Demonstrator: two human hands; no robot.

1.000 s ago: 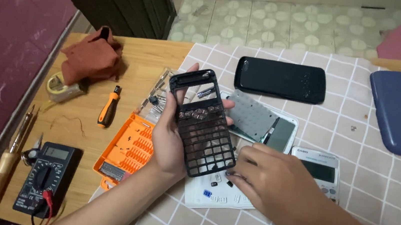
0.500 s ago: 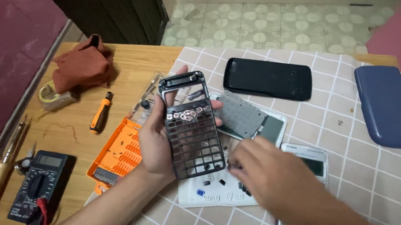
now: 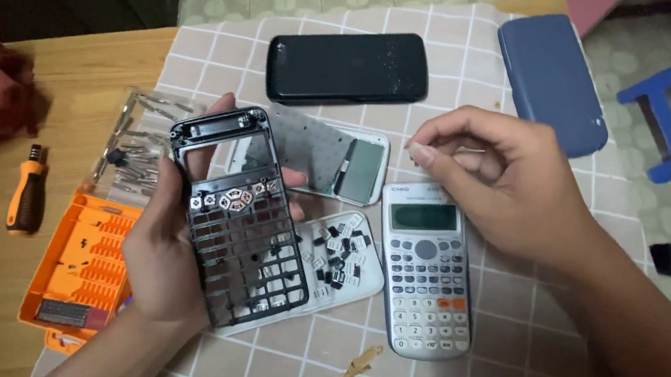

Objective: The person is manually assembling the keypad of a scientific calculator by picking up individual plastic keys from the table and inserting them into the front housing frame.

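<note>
On a checked cloth (image 3: 506, 317) over the wooden tabletop (image 3: 106, 61), the left hand (image 3: 163, 257) grips a black gridded calculator frame (image 3: 243, 220); the right hand (image 3: 504, 187) hovers centre-right, fingers (image 3: 432, 153) pinched together.

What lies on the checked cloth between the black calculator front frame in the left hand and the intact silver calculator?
In the head view, a white panel strewn with small loose black and white keys lies between the black frame and the silver calculator.

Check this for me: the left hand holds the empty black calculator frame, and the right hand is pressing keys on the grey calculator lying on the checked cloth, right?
Not quite. The head view shows the right hand lifted above the grey calculator, fingertips pinched together, pressing no keys. The rest stands: the left hand holds the empty black calculator frame, and the grey calculator lies on the checked cloth.
</note>
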